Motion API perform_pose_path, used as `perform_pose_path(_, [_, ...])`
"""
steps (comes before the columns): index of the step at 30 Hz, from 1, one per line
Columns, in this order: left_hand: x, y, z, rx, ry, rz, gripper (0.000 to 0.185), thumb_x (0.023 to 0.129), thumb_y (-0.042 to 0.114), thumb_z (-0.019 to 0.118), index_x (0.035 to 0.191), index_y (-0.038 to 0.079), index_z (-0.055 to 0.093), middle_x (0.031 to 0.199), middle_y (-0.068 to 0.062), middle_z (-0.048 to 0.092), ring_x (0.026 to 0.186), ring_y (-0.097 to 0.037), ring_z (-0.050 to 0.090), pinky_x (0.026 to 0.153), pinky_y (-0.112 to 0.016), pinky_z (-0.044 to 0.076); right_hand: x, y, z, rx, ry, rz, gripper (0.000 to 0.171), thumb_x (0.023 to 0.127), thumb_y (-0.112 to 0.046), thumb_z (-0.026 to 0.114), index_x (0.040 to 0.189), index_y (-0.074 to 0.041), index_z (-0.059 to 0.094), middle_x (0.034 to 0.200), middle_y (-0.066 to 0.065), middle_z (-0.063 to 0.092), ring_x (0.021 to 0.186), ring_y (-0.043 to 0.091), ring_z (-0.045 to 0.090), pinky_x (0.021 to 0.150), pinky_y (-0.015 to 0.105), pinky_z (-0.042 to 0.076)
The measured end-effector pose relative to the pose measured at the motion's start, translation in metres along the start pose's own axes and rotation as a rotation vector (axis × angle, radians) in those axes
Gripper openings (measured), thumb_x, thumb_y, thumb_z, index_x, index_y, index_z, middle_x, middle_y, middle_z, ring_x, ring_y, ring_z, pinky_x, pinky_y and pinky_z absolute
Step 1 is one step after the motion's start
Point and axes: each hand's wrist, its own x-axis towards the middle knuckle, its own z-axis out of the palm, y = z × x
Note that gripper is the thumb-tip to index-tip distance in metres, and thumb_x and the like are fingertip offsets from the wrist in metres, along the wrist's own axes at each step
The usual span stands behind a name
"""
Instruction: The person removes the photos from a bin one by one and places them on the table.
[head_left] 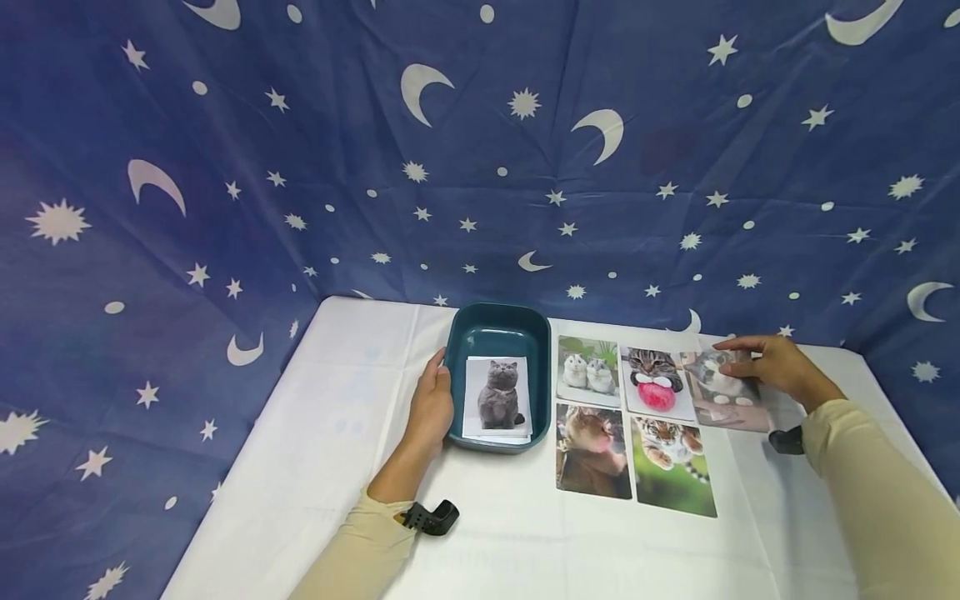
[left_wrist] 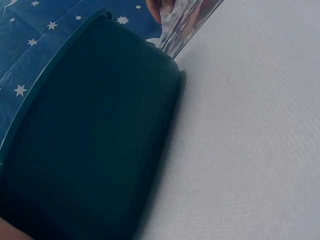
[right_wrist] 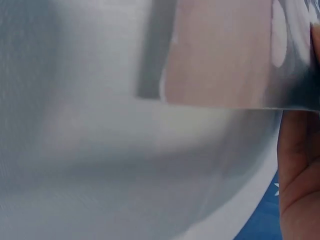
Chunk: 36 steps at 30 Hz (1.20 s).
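Observation:
At the left wall of a teal bin [head_left: 499,315], my left hand [head_left: 431,408] holds the rim; some of its fingers are hidden behind the wall. A card of a grey cat [head_left: 498,398] lies in the bin, on top of other cards. My right hand [head_left: 772,367] pinches a glossy cat picture card [head_left: 723,396] between thumb and fingers, at the right end of the upper card row. In the right wrist view, that card's edge [right_wrist: 220,95] stands over the white surface with a shadow beside it.
Left of the held card lie a card of a cat with a pink ball [head_left: 656,396] and one of two pale furry animals [head_left: 588,375]. A brown animal card [head_left: 592,454] and a tiger cub card [head_left: 675,467] lie below. A starry blue curtain [head_left: 480,250] borders the white table [head_left: 360,350].

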Motion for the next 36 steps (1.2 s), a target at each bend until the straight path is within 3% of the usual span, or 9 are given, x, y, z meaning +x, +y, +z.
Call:
perform_pose_path(6, [0.0,-0.002,0.0,-0.002,-0.003,0.012,0.049,0.113,0.03,0.031,0.161,0.023,0.032,0.164,-0.01,0.035,0.154,-0.035,0.027,0.124,-0.058,0.023,0.002,0.002,0.009,-0.106,0.062,-0.017,0.07,0.081,-0.047,0.084,0.136,-0.008,0.064,0.142,0.033,0.051,0.123,0.05,0.048,0.099,0.069,0.04])
perform_pose_path(12, [0.0,-0.001,0.001,-0.007,-0.004,0.01,0.049,0.113,0.029,0.031,0.161,0.023,0.032,0.165,-0.011,0.034,0.154,-0.035,0.027,0.124,-0.058,0.023,0.001,-0.003,0.008,-0.228,0.129,-0.028,0.07,0.081,-0.049,0.084,0.132,-0.004,0.065,0.135,0.034,0.052,0.118,0.051,0.048,0.097,0.071,0.039])
perform_pose_path(15, [0.0,-0.001,0.001,0.001,-0.004,0.003,0.049,0.113,0.03,0.031,0.161,0.024,0.032,0.165,-0.01,0.033,0.154,-0.036,0.026,0.124,-0.058,0.023,0.001,-0.022,0.008,-0.267,0.177,-0.083,0.069,0.082,-0.049,0.083,0.129,-0.002,0.066,0.131,0.033,0.053,0.113,0.049,0.053,0.09,0.066,0.045])
perform_pose_path(18, [0.0,-0.001,0.0,0.002,-0.007,-0.002,0.049,0.113,0.031,0.031,0.161,0.024,0.031,0.165,-0.009,0.033,0.154,-0.035,0.026,0.124,-0.059,0.023,0.001,-0.061,0.012,-0.203,0.196,-0.183,0.061,0.086,-0.047,0.081,0.128,-0.003,0.069,0.123,0.025,0.063,0.102,0.038,0.062,0.078,0.05,0.054])
perform_pose_path(21, [0.0,-0.001,0.0,0.001,-0.007,-0.002,0.049,0.113,0.031,0.031,0.161,0.024,0.031,0.165,-0.009,0.033,0.154,-0.035,0.026,0.124,-0.058,0.022,0.001,-0.117,0.019,-0.044,0.09,-0.31,0.053,0.091,-0.042,0.078,0.128,-0.005,0.07,0.118,0.018,0.069,0.096,0.028,0.067,0.075,0.039,0.058])
perform_pose_path(25, [0.0,-0.002,-0.003,0.005,0.001,-0.005,0.049,0.113,0.031,0.031,0.162,0.024,0.031,0.166,-0.009,0.032,0.154,-0.035,0.025,0.124,-0.059,0.022,0.008,-0.198,0.037,0.104,-0.185,-0.435,0.042,0.094,-0.033,0.075,0.126,-0.007,0.07,0.123,0.014,0.07,0.102,0.021,0.069,0.088,0.041,0.06])
perform_pose_path(30, [0.001,-0.003,-0.003,0.004,0.015,-0.001,0.049,0.113,0.03,0.032,0.161,0.023,0.032,0.164,-0.012,0.035,0.153,-0.036,0.029,0.123,-0.058,0.024,0.023,-0.283,0.071,0.052,-0.399,-0.549,0.038,0.09,-0.025,0.08,0.122,-0.005,0.072,0.118,0.011,0.072,0.106,0.02,0.066,0.09,0.034,0.058])
perform_pose_path(36, [0.002,-0.002,0.0,-0.014,0.011,0.015,0.048,0.112,0.028,0.033,0.16,0.022,0.035,0.158,-0.013,0.043,0.148,-0.034,0.037,0.122,-0.056,0.028,0.045,-0.343,0.116,-0.042,-0.567,-0.578,0.043,0.084,-0.024,0.087,0.121,-0.007,0.074,0.115,0.01,0.071,0.1,0.02,0.065,0.085,0.035,0.057])
